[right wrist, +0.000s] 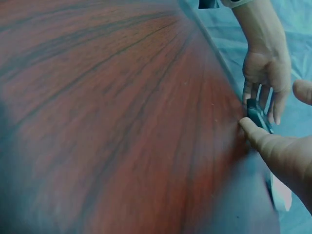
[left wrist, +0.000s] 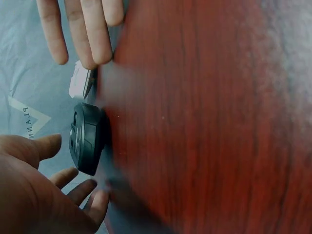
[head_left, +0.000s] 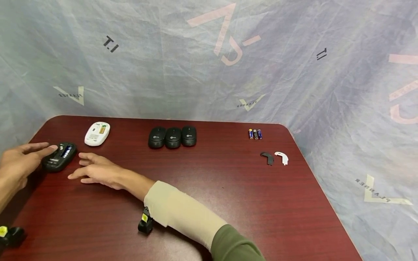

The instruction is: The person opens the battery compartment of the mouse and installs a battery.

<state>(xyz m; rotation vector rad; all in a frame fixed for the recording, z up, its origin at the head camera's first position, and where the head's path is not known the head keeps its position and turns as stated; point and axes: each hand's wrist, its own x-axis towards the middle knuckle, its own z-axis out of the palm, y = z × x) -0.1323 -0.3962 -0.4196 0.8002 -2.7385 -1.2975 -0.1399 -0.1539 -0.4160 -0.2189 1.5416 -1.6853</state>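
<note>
A black mouse [head_left: 60, 157] lies near the left edge of the counter [head_left: 202, 181], with its underside turned up and a blue battery [head_left: 67, 151] showing in the uncovered slot. It should be light and stiff, with a smooth shell that may slide a little under pressure. The best hold is probably by its two long sides, away from the open slot, where the thin edges look more delicate.

The left hand [head_left: 23, 163] is at its outer side, the fingers extended and not curled round it; whether the thumb touches the mouse, one cannot tell surely. The right hand [head_left: 99, 172] is just beside the mouse on the inner side, its fingers loosely spread and holding nothing.

Behind the right hand lies a white mouse [head_left: 97, 133], also underside up, with a gold battery [head_left: 102, 128] visible. Farther right, three black mice [head_left: 173, 137] stand side by side. Near the right end are three loose batteries [head_left: 255, 134], and in front of them a black cover [head_left: 269, 158] and a white cover [head_left: 282, 158].
</note>
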